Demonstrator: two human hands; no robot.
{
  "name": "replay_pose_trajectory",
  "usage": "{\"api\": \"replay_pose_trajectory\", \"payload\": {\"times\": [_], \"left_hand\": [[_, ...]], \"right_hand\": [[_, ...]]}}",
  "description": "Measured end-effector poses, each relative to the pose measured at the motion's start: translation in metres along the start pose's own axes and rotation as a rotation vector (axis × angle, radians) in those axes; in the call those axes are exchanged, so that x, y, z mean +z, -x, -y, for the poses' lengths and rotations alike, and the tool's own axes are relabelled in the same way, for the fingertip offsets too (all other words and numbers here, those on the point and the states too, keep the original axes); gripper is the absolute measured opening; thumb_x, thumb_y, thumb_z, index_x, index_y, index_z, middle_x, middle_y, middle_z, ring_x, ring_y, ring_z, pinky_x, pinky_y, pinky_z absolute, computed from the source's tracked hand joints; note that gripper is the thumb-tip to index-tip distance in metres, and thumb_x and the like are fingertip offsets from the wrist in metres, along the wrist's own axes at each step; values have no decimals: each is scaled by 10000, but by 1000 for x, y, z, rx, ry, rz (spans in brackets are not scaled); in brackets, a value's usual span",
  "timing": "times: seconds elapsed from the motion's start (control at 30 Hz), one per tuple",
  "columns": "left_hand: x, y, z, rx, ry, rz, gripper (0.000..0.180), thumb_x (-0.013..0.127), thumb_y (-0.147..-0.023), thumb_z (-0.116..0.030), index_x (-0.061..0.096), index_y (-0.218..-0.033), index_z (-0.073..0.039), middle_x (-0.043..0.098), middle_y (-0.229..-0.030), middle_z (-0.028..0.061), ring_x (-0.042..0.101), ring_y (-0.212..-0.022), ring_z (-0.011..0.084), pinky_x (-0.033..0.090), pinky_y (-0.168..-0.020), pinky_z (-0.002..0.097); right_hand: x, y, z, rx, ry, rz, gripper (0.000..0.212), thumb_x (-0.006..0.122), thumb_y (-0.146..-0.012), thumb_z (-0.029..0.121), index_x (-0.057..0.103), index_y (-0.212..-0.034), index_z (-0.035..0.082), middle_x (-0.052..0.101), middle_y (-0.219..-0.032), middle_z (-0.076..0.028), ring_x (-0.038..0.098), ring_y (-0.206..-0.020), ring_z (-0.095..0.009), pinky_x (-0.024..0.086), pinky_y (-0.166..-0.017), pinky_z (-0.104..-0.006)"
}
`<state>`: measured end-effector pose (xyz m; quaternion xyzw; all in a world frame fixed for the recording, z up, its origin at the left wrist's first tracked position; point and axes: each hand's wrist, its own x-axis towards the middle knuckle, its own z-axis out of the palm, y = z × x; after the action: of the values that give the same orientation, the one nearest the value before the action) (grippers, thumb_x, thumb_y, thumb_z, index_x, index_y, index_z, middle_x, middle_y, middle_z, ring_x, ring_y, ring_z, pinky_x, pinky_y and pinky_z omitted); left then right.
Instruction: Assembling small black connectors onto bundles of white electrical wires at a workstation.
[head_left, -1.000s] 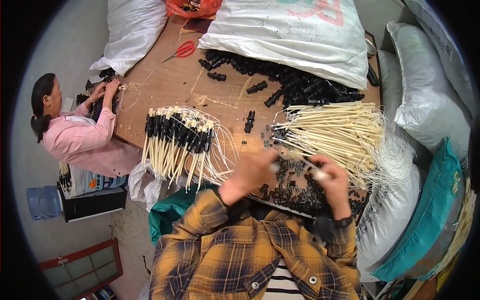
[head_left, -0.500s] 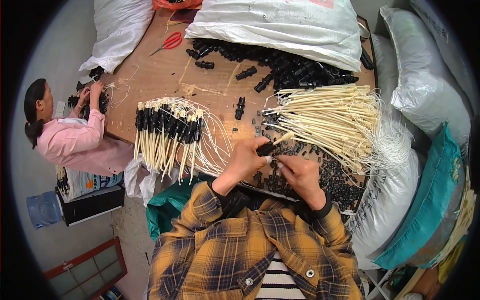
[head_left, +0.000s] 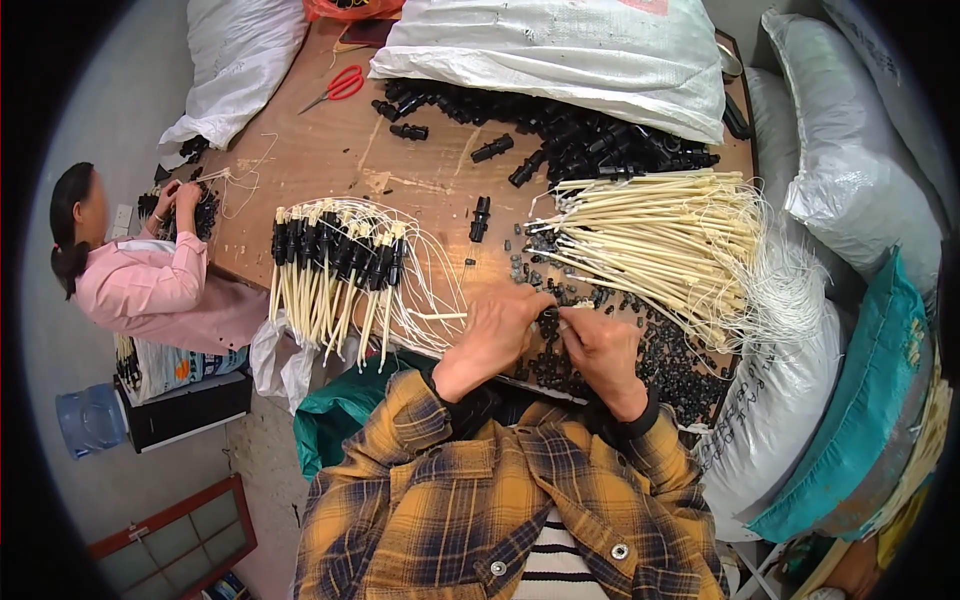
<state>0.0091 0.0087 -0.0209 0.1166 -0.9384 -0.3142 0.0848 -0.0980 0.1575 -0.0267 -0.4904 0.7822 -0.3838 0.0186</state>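
Over the near edge of the table, my left hand (head_left: pixel 497 325) is closed around a black plastic connector (head_left: pixel 548 316), which is mostly hidden by the fingers. A pale cream stick (head_left: pixel 440 317) pokes out from the left side of that hand. My right hand (head_left: pixel 604 345) meets it from the right, thumb and fingertips pinched at the connector's end; what exactly they grip is hidden. A cream tip (head_left: pixel 583 305) shows just above the right fingers. Many small dark pieces (head_left: pixel 665 365) lie scattered beneath and beside both hands.
Finished-looking sticks with black connectors (head_left: pixel 335 250) lie left; bare cream sticks with white strings (head_left: pixel 660 240) lie right. Loose connectors (head_left: pixel 600 140) spill from a white sack (head_left: pixel 550 50). Red-handled scissors (head_left: pixel 345 82) rest farther back. Someone in pink (head_left: pixel 150 275) works at left.
My left hand has turned over the connector, and the cream stick now points left out of it. The connector's visible part has moved slightly right and down, against my right fingertips.
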Motion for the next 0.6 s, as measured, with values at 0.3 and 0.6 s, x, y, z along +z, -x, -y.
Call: {"api": "replay_pose_trajectory", "payload": {"times": [0.3,0.6], "left_hand": [[-7,-3,-4,-99,368,171,349,639,-680,30,614,-1019,-51,642,-894,128,625,-868,323,489,-733,380],[-9,3,9,294,346,-268,195,712,-661,38,654,-820,-58,620,-848,44,617,-798,228,487,-667,321]], "right_hand": [[-4,1,1,-9,-181,196,134,628,-838,78,596,-961,34,631,-793,-151,634,-670,-352,495,-541,-410],[-4,4,5,9,-400,194,228,636,-863,69,650,-1091,55,674,-846,-152,665,-702,-323,525,-588,-359]]}}
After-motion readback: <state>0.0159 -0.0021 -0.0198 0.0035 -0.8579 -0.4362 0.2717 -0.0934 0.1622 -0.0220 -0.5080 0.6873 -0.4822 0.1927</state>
